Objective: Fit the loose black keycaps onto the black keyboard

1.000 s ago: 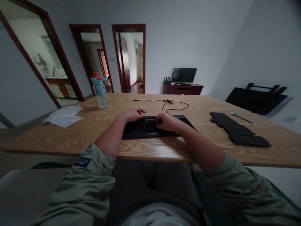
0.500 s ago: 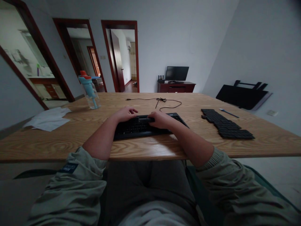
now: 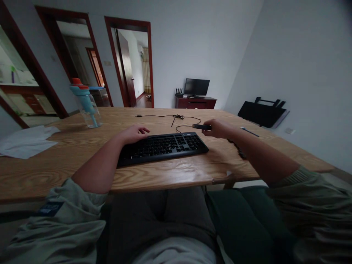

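Note:
A black computer keyboard [image 3: 177,148] with its key field facing up lies slantwise on the wooden table. My left hand [image 3: 134,134] rests at its upper left edge, fingers loosely curled and apart, with nothing seen in them. Beyond the keyboard's upper right corner, my right hand [image 3: 217,128] is raised and closed around a short, dark, bar-shaped tool [image 3: 200,126] that points left; its exact kind is unclear. A black cable [image 3: 188,117] lies behind the keyboard, partly bundled. My right forearm covers most of the loose black keycaps [image 3: 238,149].
On the left stand a clear bottle with a blue and red lid [image 3: 89,108] and white tissues [image 3: 30,141]. A blue brush-like stick [image 3: 250,132] lies at the right, past my forearm. The wooden table's [image 3: 170,176] front edge runs before my lap.
My right hand has lifted off the keyboard and moved right with the dark tool. My left hand stays at the keyboard's upper left. The view has turned right.

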Demonstrator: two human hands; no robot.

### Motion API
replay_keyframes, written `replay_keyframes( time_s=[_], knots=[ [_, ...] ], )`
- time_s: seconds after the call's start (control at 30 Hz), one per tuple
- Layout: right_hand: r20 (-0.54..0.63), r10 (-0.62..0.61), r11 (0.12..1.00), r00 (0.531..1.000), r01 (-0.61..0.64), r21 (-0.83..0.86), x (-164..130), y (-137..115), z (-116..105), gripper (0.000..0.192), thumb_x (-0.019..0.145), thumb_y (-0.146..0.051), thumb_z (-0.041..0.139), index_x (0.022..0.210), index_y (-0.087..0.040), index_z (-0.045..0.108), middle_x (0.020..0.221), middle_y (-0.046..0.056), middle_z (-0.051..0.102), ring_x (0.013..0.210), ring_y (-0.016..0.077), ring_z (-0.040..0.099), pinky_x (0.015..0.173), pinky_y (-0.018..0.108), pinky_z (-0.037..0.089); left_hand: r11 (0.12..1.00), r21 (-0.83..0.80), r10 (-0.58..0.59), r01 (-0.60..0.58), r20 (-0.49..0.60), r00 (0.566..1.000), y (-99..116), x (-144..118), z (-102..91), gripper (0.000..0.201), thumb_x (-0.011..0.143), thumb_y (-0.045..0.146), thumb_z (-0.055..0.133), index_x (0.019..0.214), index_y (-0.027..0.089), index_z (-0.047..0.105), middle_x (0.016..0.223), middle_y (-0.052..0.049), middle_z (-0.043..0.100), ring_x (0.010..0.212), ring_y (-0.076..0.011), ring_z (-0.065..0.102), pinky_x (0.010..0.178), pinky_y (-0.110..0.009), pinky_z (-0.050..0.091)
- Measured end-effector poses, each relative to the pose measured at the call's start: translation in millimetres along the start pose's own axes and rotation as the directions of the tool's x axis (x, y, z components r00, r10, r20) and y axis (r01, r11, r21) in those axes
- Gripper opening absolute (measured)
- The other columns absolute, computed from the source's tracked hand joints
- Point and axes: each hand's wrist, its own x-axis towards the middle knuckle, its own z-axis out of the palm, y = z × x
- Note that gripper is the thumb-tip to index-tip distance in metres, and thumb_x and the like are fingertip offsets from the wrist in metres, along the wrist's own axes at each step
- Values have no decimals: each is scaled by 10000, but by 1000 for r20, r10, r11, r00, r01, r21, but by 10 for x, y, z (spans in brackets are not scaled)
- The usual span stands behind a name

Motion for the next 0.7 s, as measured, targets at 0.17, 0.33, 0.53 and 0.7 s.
replay_keyframes(
  time_s=[0.17, 0.33, 0.53, 0.7],
  knots=[
    [57, 164, 982, 985, -158, -101, -524, 645, 92, 165, 826, -269, 680, 943, -163, 730, 859, 85, 718, 704, 204, 626, 593, 289, 397, 1000, -7, -12, 13, 8, 1000, -8, 12, -1, 577, 791, 526, 572, 1235, 177, 689, 1160, -102, 720, 1014, -242, 670, 880, -305, 523],
    [82, 204, 976, 975, -196, -96, -713, 708, 181, 216, 866, -283, 647, 1018, -159, 738, 940, 104, 723, 789, 222, 656, 641, 284, 433, 999, -21, -24, 24, -7, 1000, -4, 8, -16, 597, 756, 568, 591, 1195, 182, 713, 1117, -106, 732, 994, -260, 676, 865, -328, 533],
    [28, 162, 972, 986, -155, -176, -648, 657, 158, 228, 855, -256, 650, 1037, -147, 735, 1038, 135, 715, 869, 234, 655, 713, 282, 442, 998, -36, -52, 52, -23, 998, 8, 7, -24, 568, 724, 592, 613, 1139, 226, 739, 1076, -80, 743, 975, -255, 673, 864, -337, 534],
    [39, 199, 961, 979, -188, -201, -609, 668, 161, 224, 855, -229, 623, 1022, -141, 745, 1012, 143, 725, 824, 230, 655, 695, 286, 434, 998, -55, -32, 31, -25, 999, -23, 22, -7, 575, 712, 607, 619, 1120, 220, 743, 1037, -80, 744, 939, -249, 675, 849, -334, 533]
  ],
)
